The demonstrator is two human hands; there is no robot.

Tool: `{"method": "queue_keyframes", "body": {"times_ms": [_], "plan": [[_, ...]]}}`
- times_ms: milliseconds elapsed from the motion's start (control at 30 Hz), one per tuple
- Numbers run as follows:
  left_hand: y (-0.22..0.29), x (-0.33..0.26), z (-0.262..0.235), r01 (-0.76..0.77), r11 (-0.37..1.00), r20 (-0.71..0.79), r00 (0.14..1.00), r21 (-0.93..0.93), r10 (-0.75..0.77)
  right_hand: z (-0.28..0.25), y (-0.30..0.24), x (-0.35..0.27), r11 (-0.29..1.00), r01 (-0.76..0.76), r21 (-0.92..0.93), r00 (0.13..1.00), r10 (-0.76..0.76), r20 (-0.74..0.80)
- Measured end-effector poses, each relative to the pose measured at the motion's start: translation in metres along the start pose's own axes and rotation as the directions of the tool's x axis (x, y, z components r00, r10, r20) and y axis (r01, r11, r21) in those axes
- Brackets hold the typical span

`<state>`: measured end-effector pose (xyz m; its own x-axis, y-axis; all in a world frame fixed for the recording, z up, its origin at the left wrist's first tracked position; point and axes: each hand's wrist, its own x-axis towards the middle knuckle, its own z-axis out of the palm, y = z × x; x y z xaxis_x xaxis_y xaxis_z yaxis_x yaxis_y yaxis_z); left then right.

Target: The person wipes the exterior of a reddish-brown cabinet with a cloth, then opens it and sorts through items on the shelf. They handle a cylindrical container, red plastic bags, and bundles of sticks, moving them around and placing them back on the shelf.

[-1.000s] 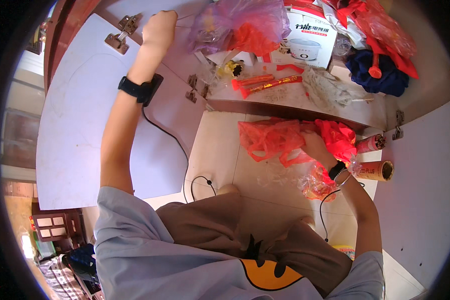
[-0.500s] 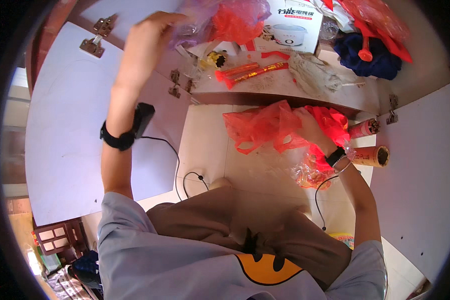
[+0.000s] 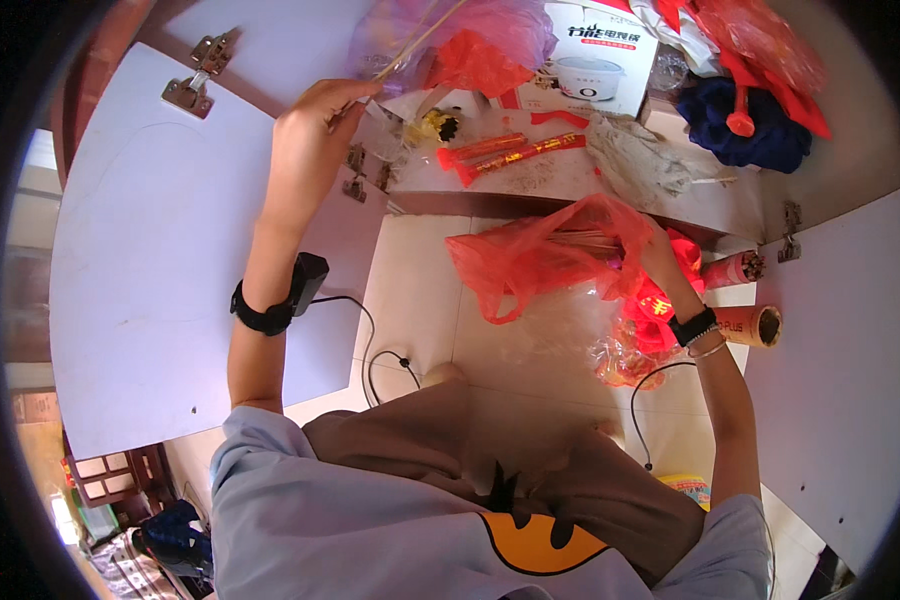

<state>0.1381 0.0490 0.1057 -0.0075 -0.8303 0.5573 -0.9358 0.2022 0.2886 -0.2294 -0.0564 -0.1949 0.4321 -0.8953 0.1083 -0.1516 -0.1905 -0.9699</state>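
Observation:
My left hand (image 3: 315, 130) is raised at the cabinet's left side. Its fingers pinch the ends of a few thin pale sticks (image 3: 418, 42), which slant up and to the right past a purple plastic bag (image 3: 380, 35). My right hand (image 3: 660, 258) grips the edge of a translucent red plastic bag (image 3: 505, 265) above the floor. Long thin shapes show through that bag's film, and my right fingers are partly hidden behind it. Bright red packaging (image 3: 655, 305) and clear crinkled wrap (image 3: 620, 360) lie just under my right wrist.
On the cabinet shelf (image 3: 440, 180) lie red-wrapped candles (image 3: 515, 155), a greyish cloth (image 3: 630, 160), a cooker box (image 3: 595, 60) and a dark blue cloth bundle (image 3: 745, 125). Two tubes (image 3: 755, 325) rest at the right. Open doors (image 3: 190, 250) flank me; black cables (image 3: 370, 350) trail from both wrists.
My left hand has come down slightly toward me, and the thin sticks now show in it. My right hand has lifted the red bag's edge, opening its mouth wider.

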Motion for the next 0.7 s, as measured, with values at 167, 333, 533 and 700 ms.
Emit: {"method": "queue_keyframes", "body": {"times_ms": [167, 333, 533, 700], "plan": [[-0.001, -0.001, -0.008, 0.067, 0.998, -0.010, 0.998, -0.012, -0.067, 0.000, -0.001, 0.000, 0.996, 0.027, -0.080, 0.999, -0.024, 0.038], [-0.013, 0.002, -0.004, 0.089, 0.995, -0.051, 0.994, -0.053, -0.092, 0.002, -0.004, 0.001, 1.000, 0.006, -0.026, 0.999, -0.005, 0.045], [-0.060, 0.008, 0.039, 0.330, 0.815, 0.113, 0.942, -0.477, -0.315, 0.000, -0.007, -0.002, 0.996, 0.076, -0.051, 0.994, -0.071, 0.085], [-0.086, -0.028, 0.105, 0.584, 0.199, 0.432, 0.752, -0.787, -0.498, -0.002, -0.003, -0.005, 0.995, 0.034, -0.099, 0.994, -0.023, 0.104]]}}
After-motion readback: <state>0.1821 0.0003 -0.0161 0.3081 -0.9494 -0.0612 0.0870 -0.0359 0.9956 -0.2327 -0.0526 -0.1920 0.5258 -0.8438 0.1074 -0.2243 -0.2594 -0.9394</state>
